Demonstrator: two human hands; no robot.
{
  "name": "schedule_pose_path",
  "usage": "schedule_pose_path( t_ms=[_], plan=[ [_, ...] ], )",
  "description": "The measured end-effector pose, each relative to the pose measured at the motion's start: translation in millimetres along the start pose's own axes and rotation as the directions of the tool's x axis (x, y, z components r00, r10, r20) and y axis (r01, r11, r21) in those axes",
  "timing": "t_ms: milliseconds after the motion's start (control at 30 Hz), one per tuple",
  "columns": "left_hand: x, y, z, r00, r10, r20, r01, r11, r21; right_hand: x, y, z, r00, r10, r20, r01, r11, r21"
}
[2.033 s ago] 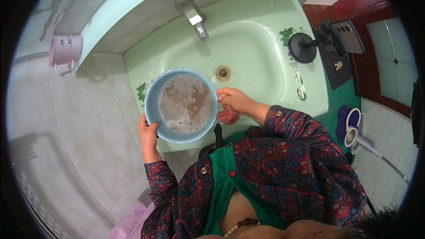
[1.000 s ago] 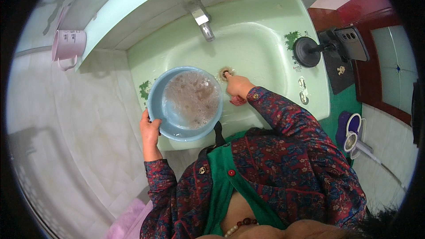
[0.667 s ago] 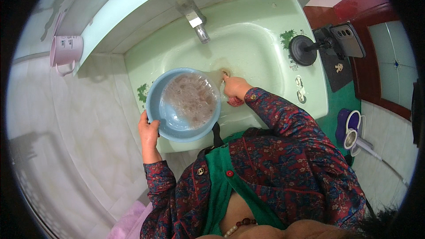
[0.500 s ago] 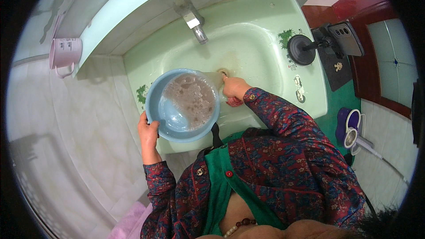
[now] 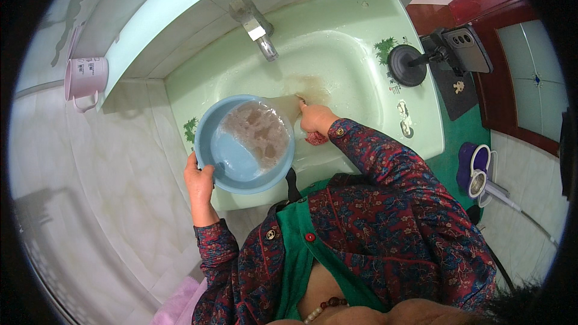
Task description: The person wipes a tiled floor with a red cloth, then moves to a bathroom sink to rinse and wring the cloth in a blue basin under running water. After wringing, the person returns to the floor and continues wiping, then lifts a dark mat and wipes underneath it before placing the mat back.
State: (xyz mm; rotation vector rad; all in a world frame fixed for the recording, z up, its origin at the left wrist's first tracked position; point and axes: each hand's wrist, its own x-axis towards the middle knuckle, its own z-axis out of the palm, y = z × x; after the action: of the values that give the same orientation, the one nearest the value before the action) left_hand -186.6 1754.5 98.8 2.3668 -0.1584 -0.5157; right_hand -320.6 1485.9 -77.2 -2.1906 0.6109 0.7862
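Note:
A light blue plastic basin [image 5: 226,159] tilts to the right over the pale green washbasin [image 5: 355,93]. Murky, foamy water [image 5: 260,133] runs over its right lip into the bowl. My left hand [image 5: 198,183] grips the basin's left rim, thumb on the inside. Down in the bowl, just right of the basin, my right hand [image 5: 318,120] stretches its index finger to the drain area. Its other fingers are curled underneath and mostly hidden. A bunched reddish cloth [image 5: 316,138] shows below them, apparently held there.
A chrome faucet [image 5: 259,30] rises behind the bowl. On the right ledge stands a phone [image 5: 466,48] on a round black stand [image 5: 406,65]. A pink mug [image 5: 86,79] sits on the shelf at the left. A purple and white mop bucket [image 5: 474,170] is on the right.
More water has flowed out of the basin, leaving more of its blue bottom bare. Brownish water has spread further around the drain. Both hands keep about the same positions.

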Motion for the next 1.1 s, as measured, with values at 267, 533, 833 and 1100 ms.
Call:
schedule_pose_path(
  t_ms=[267, 533, 833, 1100],
  plan=[
    [1.9, 12.5, 0.0, 0.999, 0.039, -0.018, -0.037, 0.994, 0.1, -0.6, -0.4, -0.7, 1.0, 0.006, 0.006, -0.006, 1.0, 0.016],
    [6.5, 24.7, 2.8, 0.994, 0.107, -0.018, -0.1, 0.97, 0.223, -1.6, -0.1, -0.4, 1.0, 0.019, -0.012, -0.018, 0.999, 0.027],
    [14.5, 41.2, 9.1, 0.958, 0.286, -0.029, -0.246, 0.869, 0.429, 3.0, 2.0, 4.7, 0.997, -0.021, -0.07, 0.023, 0.999, 0.03],
    [16.5, 58.2, 23.4, 0.842, 0.538, 0.021, -0.44, 0.665, 0.604, 1.5, 0.7, 1.7, 1.0, -0.01, -0.018, 0.011, 0.999, 0.043]
  ],
)
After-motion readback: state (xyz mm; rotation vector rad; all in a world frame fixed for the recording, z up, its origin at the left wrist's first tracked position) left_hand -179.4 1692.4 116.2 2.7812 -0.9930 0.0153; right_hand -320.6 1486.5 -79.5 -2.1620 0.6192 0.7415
